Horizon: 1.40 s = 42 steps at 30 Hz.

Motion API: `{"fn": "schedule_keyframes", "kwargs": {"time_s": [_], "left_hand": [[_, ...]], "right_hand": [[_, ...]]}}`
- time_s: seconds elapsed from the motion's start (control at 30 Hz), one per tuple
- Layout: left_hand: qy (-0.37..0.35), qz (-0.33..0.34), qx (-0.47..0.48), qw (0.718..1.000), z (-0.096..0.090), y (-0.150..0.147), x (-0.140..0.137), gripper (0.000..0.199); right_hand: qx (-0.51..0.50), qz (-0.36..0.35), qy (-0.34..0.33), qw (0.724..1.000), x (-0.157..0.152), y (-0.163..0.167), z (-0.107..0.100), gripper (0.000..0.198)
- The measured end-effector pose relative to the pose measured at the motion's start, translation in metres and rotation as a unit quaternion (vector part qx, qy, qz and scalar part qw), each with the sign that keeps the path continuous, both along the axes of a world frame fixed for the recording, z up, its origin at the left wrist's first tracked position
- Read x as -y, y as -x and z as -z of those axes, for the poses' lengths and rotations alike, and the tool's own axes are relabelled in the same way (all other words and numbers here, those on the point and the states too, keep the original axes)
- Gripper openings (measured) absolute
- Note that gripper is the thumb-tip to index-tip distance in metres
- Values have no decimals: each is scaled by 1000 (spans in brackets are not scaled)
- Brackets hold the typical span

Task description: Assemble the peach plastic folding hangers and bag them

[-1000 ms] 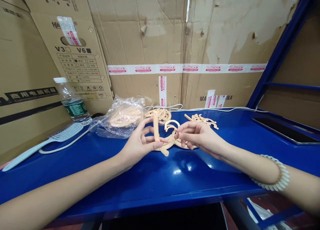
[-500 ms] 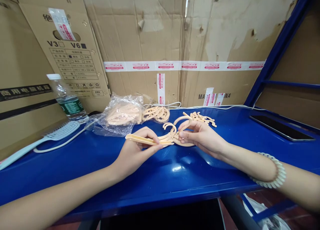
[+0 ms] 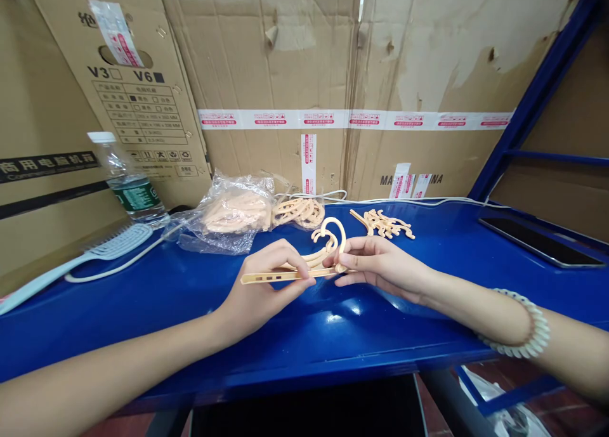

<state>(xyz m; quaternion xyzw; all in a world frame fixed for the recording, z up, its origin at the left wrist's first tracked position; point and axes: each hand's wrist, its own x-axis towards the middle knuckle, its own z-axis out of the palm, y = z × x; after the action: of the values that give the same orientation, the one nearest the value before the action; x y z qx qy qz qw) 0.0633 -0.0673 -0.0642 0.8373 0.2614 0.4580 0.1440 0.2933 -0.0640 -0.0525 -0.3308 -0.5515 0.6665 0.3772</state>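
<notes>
With left hand, pinching strip between thumb and fingers, closed on it, slotted side toward camera. With right hand, gripping hook low down, thumb and fingertips closed, curve standing up. Both held in front, near middle; strip's inner end right at hook's foot, apparently touching. Can't tell if joined.

Probably best: keep strip level, hook upright, grip close to the meeting point, press straight along the line, no twisting. Likely slim and springy, so easy on force; could slip if pressed off-line.

Edges: closed off at back by cardboard. On surface, most open room in front of both hands, down to front edge. Tighter behind: bag near left hand, hanger just behind, part hidden by fingers, easy to snag. Phone well apart, right. Smallest: loose pieces beyond right hand.
</notes>
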Motion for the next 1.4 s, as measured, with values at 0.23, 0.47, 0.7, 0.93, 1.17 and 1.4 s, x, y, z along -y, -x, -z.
{"fn": "schedule_keyframes", "kwargs": {"time_s": [0.23,0.47,0.7,0.93,1.17,1.4], "left_hand": [[-15,-2,-6,1000,1,-1,2,10],[-24,6,-7,1000,3,-2,2,10],[-24,6,-5,1000,2,-3,4,12],[10,11,5,1000,2,-4,5,13],[79,-3,16,997,1,-4,7,13],[237,-12,68,969,-1,-8,7,19]], "right_hand": [[-8,-12,14,1000,1,2,3,29],[-4,11,-13,1000,2,6,6,35],[-9,22,-75,997,4,9,10,37],[7,37,-119,992,5,11,12,36],[18,49,-145,988,7,12,11,36],[-1,52,-110,993,6,13,11,37]]}}
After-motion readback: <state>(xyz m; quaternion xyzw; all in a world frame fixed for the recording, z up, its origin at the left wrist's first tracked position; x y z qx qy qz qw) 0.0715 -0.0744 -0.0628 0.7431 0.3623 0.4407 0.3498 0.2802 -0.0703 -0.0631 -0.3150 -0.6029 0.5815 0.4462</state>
